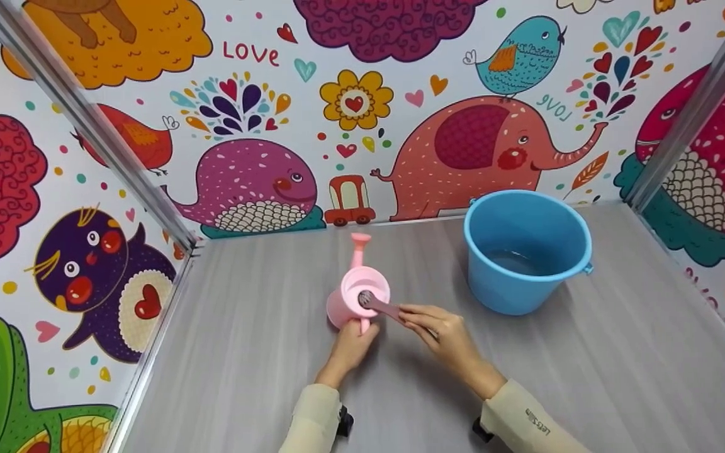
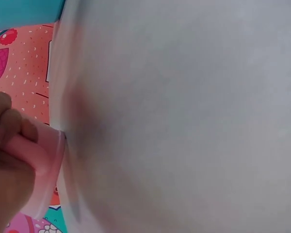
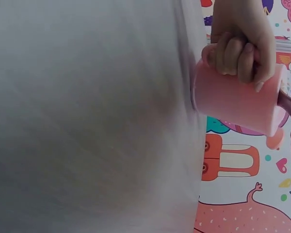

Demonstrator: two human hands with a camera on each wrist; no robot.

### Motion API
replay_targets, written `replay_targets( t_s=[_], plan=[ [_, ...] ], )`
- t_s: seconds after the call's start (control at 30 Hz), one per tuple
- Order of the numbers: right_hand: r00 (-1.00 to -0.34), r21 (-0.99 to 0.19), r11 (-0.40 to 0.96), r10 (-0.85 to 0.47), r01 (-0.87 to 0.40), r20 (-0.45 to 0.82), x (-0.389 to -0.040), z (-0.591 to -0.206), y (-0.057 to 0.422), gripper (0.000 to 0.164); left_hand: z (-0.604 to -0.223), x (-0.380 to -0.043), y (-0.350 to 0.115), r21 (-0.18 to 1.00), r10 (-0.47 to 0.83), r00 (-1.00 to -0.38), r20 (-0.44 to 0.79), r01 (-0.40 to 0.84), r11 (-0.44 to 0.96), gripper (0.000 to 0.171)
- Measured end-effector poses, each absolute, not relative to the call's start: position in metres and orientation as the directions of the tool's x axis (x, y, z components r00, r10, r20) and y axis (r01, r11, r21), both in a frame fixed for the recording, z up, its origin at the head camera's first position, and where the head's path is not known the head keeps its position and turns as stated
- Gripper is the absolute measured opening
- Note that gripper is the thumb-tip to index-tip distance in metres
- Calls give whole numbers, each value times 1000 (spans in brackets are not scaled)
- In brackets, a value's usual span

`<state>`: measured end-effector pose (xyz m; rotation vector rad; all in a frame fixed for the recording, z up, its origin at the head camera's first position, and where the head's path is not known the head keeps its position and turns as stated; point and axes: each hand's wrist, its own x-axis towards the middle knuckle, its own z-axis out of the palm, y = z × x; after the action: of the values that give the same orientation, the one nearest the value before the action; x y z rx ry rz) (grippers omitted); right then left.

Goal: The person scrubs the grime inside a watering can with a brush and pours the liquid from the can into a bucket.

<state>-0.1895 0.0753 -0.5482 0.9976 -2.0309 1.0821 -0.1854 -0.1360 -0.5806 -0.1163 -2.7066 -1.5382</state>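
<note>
A pink watering can (image 1: pixel 339 309) stands on the table, its spout and rose pointing away toward the back wall. My left hand (image 1: pixel 348 351) grips its handle; the right wrist view shows the fingers of that left hand (image 3: pixel 245 46) curled round it. From the right, my right hand (image 1: pixel 450 336) pinches the mauve handle of a small brush (image 1: pixel 386 307). The brush's grey bristly head is at the can's open mouth, and how deep it reaches I cannot tell. In the right wrist view the brush handle (image 3: pixel 288 104) enters the can's opening, with only a sliver of my right hand at the edge.
To the right and farther back stands a blue bucket (image 1: pixel 513 292) with what looks like a little water at the bottom. The grey wood-look table (image 1: pixel 262 352) meets patterned wall panels (image 1: pixel 356 50) behind and at both sides, joined by metal corner strips.
</note>
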Motion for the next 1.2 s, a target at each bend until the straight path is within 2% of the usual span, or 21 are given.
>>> replay_targets(
  t_s=[0.27,0.47,0.6,0.93,1.2],
  plan=[
    [-475,-310,413,-396,-856,786,-190,-547,72,36,-581,-184,-138,861,59,-996,62,83,501,34],
    [-426,-198,455,-479,-868,768,-200,-536,54,27,-579,-183,-135,805,68,-991,118,136,577,35],
    [-431,-164,487,-509,-858,745,-205,-536,44,23,-580,-180,-131,758,92,-985,147,172,629,34],
    [-427,-145,516,-483,-844,764,-210,-533,34,20,-575,-183,-136,756,86,-989,123,150,637,32],
    [-437,-43,590,-546,-806,715,-221,-533,26,20,-580,-181,-131,774,81,-991,102,130,620,34]
  ],
)
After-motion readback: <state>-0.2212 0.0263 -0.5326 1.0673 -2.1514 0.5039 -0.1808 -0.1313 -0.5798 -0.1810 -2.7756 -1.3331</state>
